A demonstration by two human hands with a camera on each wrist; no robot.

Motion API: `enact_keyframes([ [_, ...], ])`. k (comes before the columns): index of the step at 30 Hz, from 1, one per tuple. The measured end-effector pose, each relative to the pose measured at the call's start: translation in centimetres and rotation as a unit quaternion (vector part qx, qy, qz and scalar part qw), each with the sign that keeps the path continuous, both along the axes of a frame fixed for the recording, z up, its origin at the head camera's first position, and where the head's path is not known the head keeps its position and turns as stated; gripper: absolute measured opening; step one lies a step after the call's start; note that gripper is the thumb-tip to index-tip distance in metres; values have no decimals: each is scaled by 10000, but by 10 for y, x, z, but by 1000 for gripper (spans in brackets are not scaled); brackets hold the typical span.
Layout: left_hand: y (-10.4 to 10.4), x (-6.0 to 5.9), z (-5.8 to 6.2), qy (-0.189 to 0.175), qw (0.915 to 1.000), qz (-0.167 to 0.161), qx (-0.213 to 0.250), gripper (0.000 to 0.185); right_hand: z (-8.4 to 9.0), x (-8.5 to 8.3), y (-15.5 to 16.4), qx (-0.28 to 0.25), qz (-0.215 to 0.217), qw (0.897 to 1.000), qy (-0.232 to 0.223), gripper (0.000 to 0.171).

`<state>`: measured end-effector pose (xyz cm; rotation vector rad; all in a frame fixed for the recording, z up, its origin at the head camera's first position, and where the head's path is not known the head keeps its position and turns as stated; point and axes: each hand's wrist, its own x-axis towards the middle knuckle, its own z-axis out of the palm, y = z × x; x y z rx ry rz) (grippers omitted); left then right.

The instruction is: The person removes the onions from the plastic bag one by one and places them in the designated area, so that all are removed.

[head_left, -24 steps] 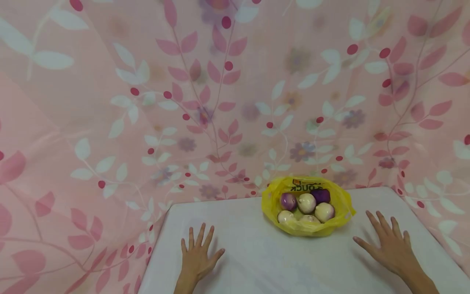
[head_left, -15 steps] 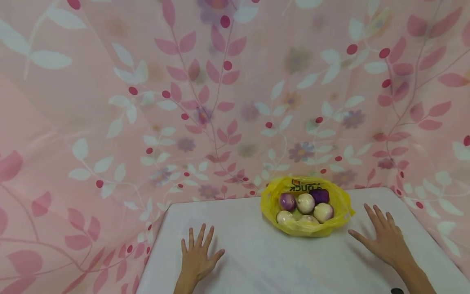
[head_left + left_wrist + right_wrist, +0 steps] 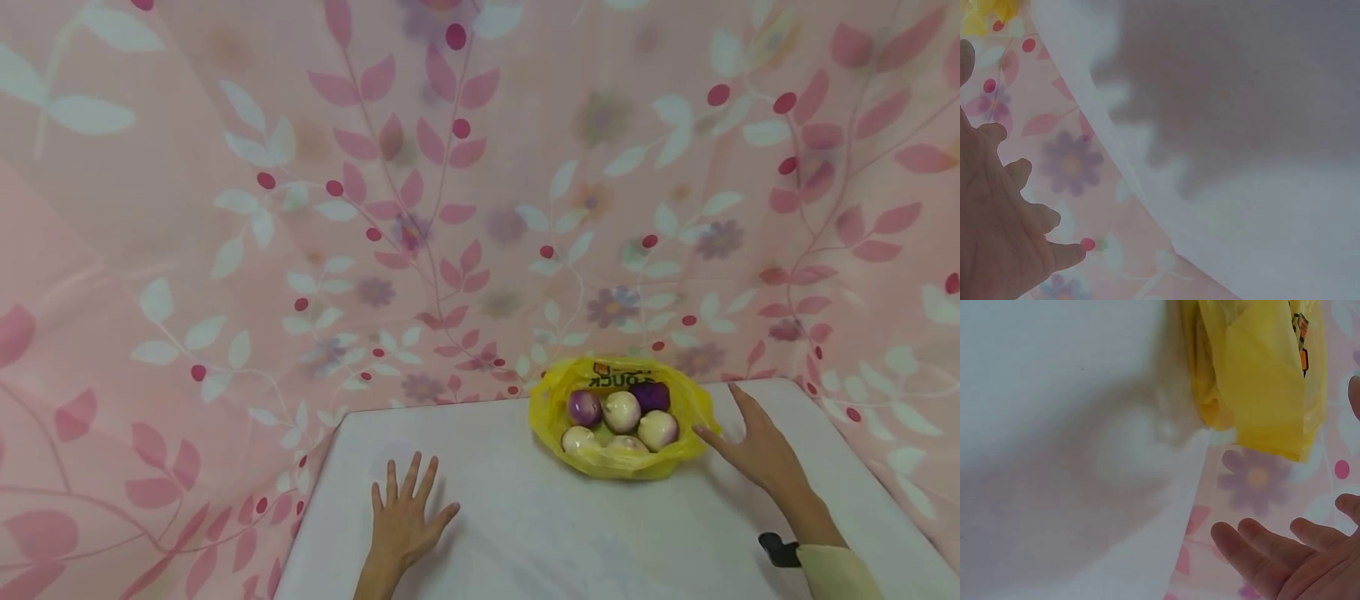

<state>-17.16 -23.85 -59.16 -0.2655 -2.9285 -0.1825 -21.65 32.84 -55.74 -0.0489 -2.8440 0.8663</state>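
Now the right hand (image 3: 753, 450), fingers spread, has slid up against the yellow bag (image 3: 678, 454); left hand (image 3: 405, 521) stays flat.

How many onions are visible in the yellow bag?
6 show in the yellow bag: back row purple, white, dark purple; front row white. More may lie hidden beneath.

The white tabletop (image 3: 540, 517) lies bare between the left hand (image 3: 405, 521) and the yellow plastic bag (image 3: 551, 417) of onions. The floral curtain (image 3: 375, 208) closes the far edge and both sides (the bag sits against it). The right hand (image 3: 753, 450) reaches the bag's right rim.
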Motion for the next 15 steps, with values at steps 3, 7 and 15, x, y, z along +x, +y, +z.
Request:
enact_keyframes([
  [3,1,1,-1,-33,10000,1,-3,84,1,-6,0,-34,-16,9999,-97,103],
  [7,2,2,-1,-35,10000,-11,-16,84,3,-14,-3,-169,-20,9994,-286,103],
  [15,4,1,-2,62,9999,-82,-30,83,2,-30,-10,-174,-59,9981,-580,104],
])
